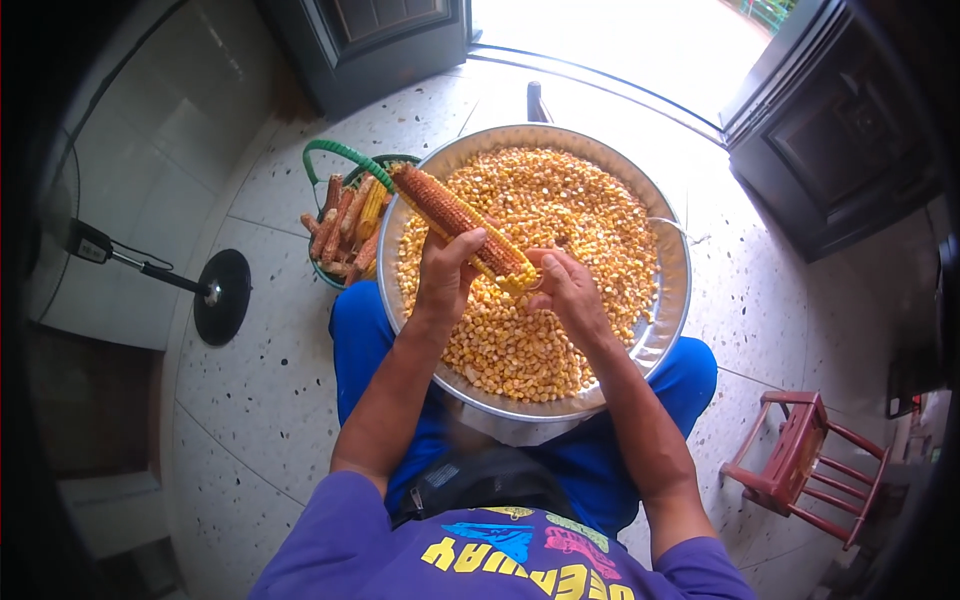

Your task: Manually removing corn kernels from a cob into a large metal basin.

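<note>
My left hand (448, 270) grips a partly shelled corn cob (457, 217) around its middle; bare reddish rows run along it, with yellow kernels still on its sides and tip. Close to the kernelled tip is my right hand (566, 289), fingers curled and thumb raised; whether it pinches a kernel cannot be told. Beneath both hands, a wide round metal basin (670, 300) rests by my knees, holding loose yellow corn kernels (562, 187). Left of the basin, a green basket (330, 279) with a green wrapped handle (341, 150) contains several cobs (341, 221), mostly bare.
A standing fan's round black base (223, 297) is on the terrazzo floor at left. A small red wooden chair (795, 450) stands at right. Dark panelled doors (390, 52) flank a bright doorway ahead. A post-like piece (534, 101) rises behind the basin.
</note>
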